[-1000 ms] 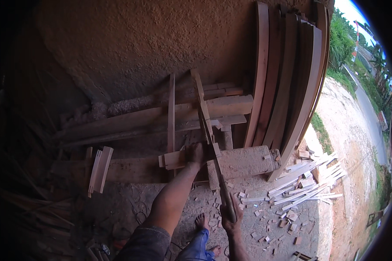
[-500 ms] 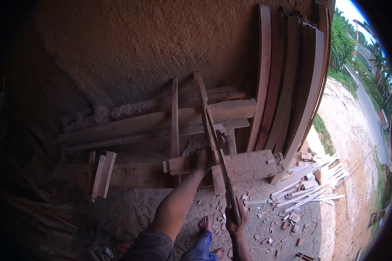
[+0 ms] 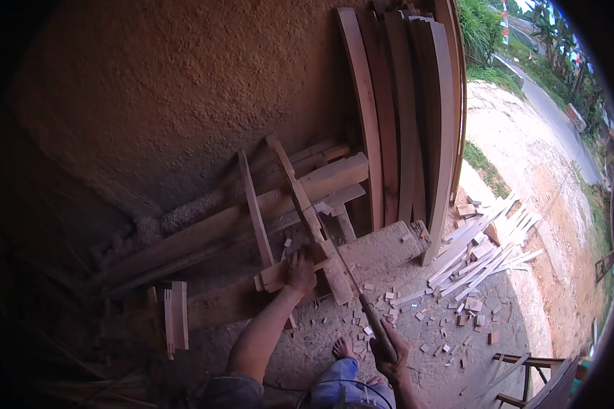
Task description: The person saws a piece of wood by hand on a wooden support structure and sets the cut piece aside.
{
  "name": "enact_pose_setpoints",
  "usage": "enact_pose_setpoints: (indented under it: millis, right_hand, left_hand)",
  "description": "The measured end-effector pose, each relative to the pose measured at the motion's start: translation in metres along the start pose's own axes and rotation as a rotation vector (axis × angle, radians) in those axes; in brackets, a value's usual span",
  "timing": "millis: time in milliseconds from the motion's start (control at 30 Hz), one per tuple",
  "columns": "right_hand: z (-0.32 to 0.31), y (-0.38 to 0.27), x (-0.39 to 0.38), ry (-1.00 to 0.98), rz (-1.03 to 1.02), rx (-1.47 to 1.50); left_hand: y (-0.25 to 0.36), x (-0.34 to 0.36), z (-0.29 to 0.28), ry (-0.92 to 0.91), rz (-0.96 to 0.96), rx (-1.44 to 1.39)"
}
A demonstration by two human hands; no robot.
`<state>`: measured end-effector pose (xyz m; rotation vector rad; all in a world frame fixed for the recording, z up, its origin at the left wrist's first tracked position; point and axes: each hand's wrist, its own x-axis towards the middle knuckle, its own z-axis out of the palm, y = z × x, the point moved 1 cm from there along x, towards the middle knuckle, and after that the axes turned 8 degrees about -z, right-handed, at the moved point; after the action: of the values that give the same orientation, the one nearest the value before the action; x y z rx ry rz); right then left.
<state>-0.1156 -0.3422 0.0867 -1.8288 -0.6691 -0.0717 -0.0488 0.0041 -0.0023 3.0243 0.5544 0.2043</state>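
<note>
My right hand (image 3: pixel 393 356) is wrapped around the wooden handle of a hand saw (image 3: pixel 363 298). Its thin blade slants up and left, lying against a long wooden strip (image 3: pixel 297 187) set crosswise on a thick plank (image 3: pixel 382 253). Just left of the blade, my left hand (image 3: pixel 301 271) grips a short wooden block (image 3: pixel 274 276) on the plank, beside the strip. Some of its fingers are lost in shadow. Where the blade meets the wood is too fine to make out.
Tall boards (image 3: pixel 402 116) lean on the rough wall at the right. Behind the plank lies a long beam (image 3: pixel 334 178). Pale offcuts (image 3: pixel 484 249) are heaped on the floor at the right, with small chips around. Grooved pieces (image 3: pixel 177 317) rest at the plank's left end.
The whole view has turned and shifted. My right hand has drawn the saw back toward me, away from the strip. My left hand stays on the block.
</note>
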Motion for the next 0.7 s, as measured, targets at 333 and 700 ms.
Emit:
enact_pose_setpoints:
  millis: [333, 700]
  right_hand:
    - [-0.004, -0.042, 0.015, -0.108, 0.171, 0.093]
    - [-0.027, -0.06, 0.001, -0.13, 0.17, 0.043]
  left_hand:
    - [0.012, 0.016, -0.018, -0.08, -0.08, -0.072]
    - [0.018, 0.011, -0.015, -0.114, -0.084, 0.054]
